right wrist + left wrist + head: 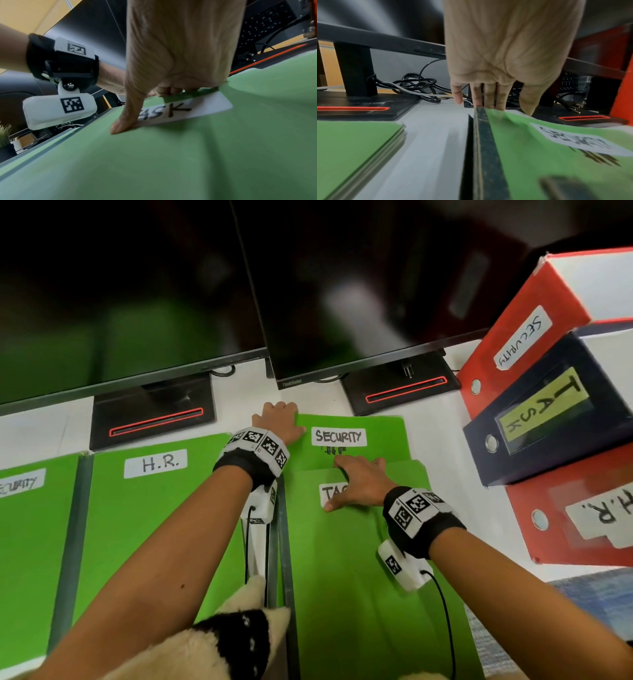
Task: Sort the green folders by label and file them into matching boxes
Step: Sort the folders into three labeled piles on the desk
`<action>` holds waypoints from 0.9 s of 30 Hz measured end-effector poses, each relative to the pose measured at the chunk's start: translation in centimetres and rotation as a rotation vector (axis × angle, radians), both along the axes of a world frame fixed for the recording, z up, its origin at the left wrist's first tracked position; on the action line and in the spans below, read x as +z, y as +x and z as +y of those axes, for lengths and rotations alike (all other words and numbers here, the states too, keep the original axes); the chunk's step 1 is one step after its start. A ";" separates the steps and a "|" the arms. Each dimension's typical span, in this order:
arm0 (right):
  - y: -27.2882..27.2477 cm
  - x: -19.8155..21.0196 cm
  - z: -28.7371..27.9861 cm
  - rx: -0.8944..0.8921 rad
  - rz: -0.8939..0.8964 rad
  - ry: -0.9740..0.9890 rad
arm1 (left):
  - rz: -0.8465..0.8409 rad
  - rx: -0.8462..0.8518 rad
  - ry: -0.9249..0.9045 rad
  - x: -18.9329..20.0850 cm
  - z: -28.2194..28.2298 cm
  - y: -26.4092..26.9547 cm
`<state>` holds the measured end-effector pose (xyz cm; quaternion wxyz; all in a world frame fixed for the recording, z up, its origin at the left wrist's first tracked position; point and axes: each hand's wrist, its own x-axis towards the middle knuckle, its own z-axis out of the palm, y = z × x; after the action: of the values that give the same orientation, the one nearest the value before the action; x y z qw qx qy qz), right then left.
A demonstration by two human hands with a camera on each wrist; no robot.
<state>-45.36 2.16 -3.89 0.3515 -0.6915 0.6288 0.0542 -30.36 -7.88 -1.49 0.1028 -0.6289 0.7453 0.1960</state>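
Left hand (278, 419) gripping SECURITY folder (373, 436) at its far-left corner, near the surface's (239, 398) back edge — right hand (359, 482) pinching overlapping TASK folder's (359, 577) top edge. SECURITY box (520, 337), TASK box (548, 412), H.R. box (582, 518) at right edge — contents unseen.

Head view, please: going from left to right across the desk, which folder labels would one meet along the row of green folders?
SECURITY folder at the left edge → H.R. folder → TASK folder, held at its top edge by the right hand.
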 end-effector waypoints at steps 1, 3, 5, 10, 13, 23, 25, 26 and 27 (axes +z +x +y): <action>0.0 0.0 0.0 -0.005 -0.005 -0.007 | 0.043 0.013 -0.016 0.2 0.0 0.0; -0.1 0.0 -0.1 -0.014 -0.020 -0.029 | 0.181 0.049 -0.007 1.1 -0.1 0.1; 0.0 0.2 -0.2 -0.015 -0.036 -0.050 | 0.302 0.055 0.013 2.0 -0.2 0.2; 0.1 2.0 -0.6 0.012 -0.072 -0.127 | 0.527 0.032 -0.166 4.4 0.3 0.7; 0.3 3.2 -0.9 0.056 -0.068 -0.125 | 0.615 -0.029 -0.339 7.2 0.2 1.1; 2.2 4.7 -4.1 0.150 -0.013 -0.098 | 0.881 -0.069 -0.804 18.7 1.2 6.8; 2.5 4.5 -4.9 0.125 0.024 -0.113 | 0.945 -0.070 -0.869 20.1 1.9 7.5; 2.8 4.4 -5.3 0.097 0.024 -0.143 | 0.970 -0.059 -0.900 20.7 2.4 8.0; 3.0 4.3 -5.6 0.055 -0.003 -0.181 | 0.990 -0.046 -0.930 21.2 2.7 8.7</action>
<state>-42.36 -3.40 0.45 0.2866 -0.7374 0.6116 0.0057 -21.70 -5.16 19.72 -0.5277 -0.4277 0.7244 0.1175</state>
